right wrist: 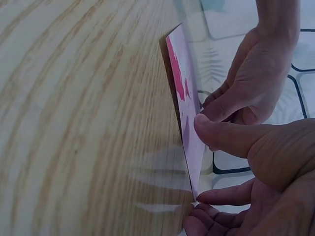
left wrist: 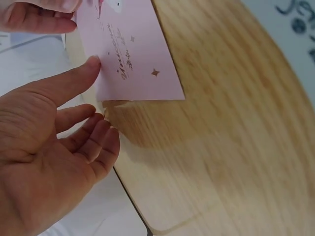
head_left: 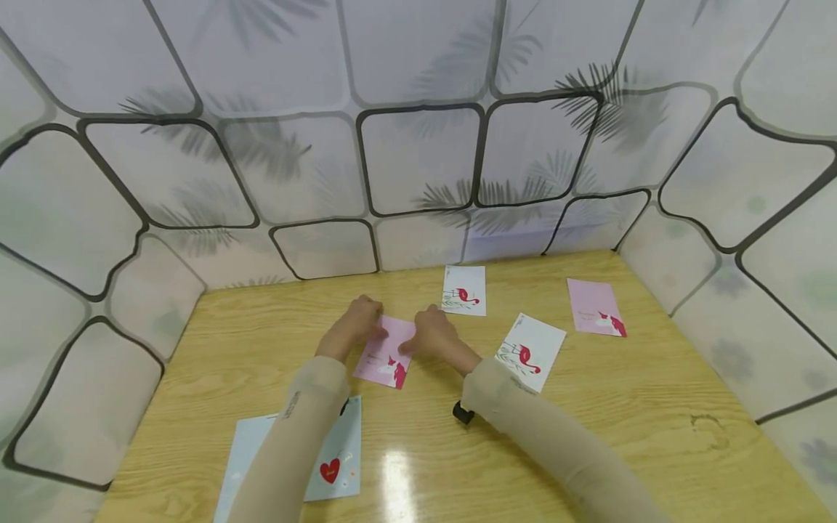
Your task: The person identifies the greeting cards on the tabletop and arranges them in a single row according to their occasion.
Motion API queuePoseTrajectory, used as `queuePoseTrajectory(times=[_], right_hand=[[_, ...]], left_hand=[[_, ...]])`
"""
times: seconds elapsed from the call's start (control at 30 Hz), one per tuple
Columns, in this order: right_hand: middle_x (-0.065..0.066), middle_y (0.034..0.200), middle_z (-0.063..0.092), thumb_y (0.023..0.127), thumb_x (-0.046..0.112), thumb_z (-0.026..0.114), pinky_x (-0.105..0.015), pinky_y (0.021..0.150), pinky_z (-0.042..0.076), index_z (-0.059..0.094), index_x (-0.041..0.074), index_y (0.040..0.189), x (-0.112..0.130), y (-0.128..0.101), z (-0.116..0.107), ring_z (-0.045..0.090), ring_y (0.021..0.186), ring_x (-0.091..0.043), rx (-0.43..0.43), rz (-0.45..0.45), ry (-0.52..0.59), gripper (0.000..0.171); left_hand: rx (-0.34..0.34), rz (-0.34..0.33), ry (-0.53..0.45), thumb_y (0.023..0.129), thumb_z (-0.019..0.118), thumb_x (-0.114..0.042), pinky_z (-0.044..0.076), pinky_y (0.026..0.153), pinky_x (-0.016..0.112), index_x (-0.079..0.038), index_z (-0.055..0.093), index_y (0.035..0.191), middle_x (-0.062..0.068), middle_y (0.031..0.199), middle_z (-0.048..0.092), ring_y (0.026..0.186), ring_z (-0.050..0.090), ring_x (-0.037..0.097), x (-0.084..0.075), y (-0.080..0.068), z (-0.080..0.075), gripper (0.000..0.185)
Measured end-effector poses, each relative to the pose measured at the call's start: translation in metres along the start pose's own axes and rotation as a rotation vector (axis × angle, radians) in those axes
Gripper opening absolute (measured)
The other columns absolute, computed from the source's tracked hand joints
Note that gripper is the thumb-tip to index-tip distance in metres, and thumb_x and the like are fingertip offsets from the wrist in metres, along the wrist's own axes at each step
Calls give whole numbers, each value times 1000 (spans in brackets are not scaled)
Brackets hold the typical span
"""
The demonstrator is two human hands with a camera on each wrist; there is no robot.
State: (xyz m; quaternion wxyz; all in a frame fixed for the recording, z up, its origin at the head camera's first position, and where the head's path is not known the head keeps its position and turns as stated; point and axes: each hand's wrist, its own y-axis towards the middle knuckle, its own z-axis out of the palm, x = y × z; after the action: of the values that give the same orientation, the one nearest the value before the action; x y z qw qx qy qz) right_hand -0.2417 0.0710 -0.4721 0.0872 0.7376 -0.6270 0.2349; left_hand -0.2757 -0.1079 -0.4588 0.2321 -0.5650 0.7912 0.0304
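While my two hands are meeting over the middle of the wooden table [head_left: 588, 421], I am holding a pink card [head_left: 386, 354] between them, lifted at its far edge and tilted up off the wood. My left hand [head_left: 354, 325] is pinching one side of it, thumb [left wrist: 74, 78] pressing on the printed face and the other fingers curling behind. My right hand [head_left: 433, 335] is gripping the opposite side the same way, thumb [right wrist: 216, 132] on the face, fingers underneath.

Other cards are lying flat around it: a white flamingo card [head_left: 464, 290] just beyond my right hand, a second white flamingo card [head_left: 531, 351] beside my right forearm, another pink card [head_left: 594, 307] well apart to the right, and a pale blue heart card [head_left: 340, 465] showing under my left forearm. Nothing is sitting in any container.
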Motion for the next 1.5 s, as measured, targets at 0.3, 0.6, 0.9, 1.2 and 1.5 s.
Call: queuePoseTrajectory(times=[0.3,0.6,0.9,1.2,1.5], right_hand=[[-16,105,55,79,34,91,-41,77,54,69,-1,100,7,-1,4,53,94,-27,-25,-11,-69,47],[-16,105,55,77,27,92,-43,79,53,68,-1,98,12,0,3,54,92,-28,-9,-12,-11,42],[-17,104,53,73,28,95,-40,78,52,66,-1,97,9,0,4,51,93,-27,-30,-3,-15,47],[-13,101,64,83,15,87,-39,75,54,63,0,108,3,-3,1,60,87,-25,-77,-6,122,38],[-10,92,73,90,6,77,-32,70,54,76,-1,101,-10,0,-20,63,79,-19,-225,-97,382,12]], left_hand=[[37,0,23,94,74,-7,41,113,49,7,55,143,25,136,52,129,49,39,-5,0,0,54],[46,-39,-36,94,72,-4,43,112,50,4,55,142,24,135,49,128,51,38,-6,-1,0,51],[-19,-44,-167,92,70,4,48,104,46,2,63,124,21,124,47,115,52,33,-4,-3,4,33],[-99,-37,-251,100,60,2,54,94,43,4,69,116,19,118,62,108,59,31,1,-4,-1,18],[-165,29,-259,103,64,-9,54,86,41,0,72,111,14,105,70,96,63,26,-1,-16,-28,14]])
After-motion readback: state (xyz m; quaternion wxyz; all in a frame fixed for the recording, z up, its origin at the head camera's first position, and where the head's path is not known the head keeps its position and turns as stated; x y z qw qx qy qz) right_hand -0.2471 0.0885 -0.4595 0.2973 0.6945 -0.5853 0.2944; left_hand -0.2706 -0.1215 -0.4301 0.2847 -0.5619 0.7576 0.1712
